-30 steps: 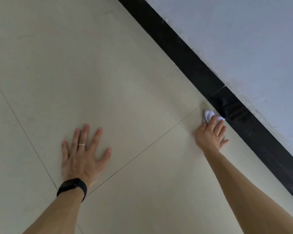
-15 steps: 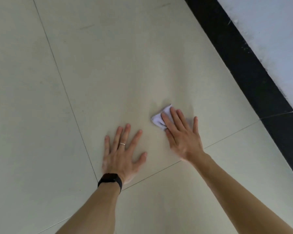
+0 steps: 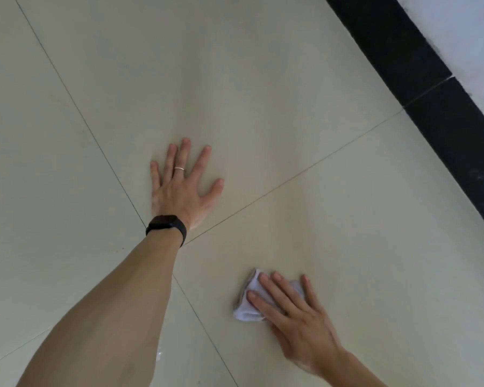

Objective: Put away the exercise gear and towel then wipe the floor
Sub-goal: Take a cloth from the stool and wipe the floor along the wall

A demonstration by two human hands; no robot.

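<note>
A small crumpled white cloth lies on the beige tiled floor at the lower right. My right hand presses flat on top of it, fingers stretched over it, so only its left part shows. My left hand rests palm down on the floor in the middle, fingers spread, nothing under it. It wears a ring and a black wristband. No exercise gear or towel is in view.
A black skirting strip runs diagonally along the upper right, with a white wall above it. Thin grout lines cross beneath my left wrist. A small wet glint shows on the floor near my left forearm.
My right hand has dragged the cloth from beside the black skirting, across the tile, back toward me to the lower right. My left hand stays planted on the floor.
</note>
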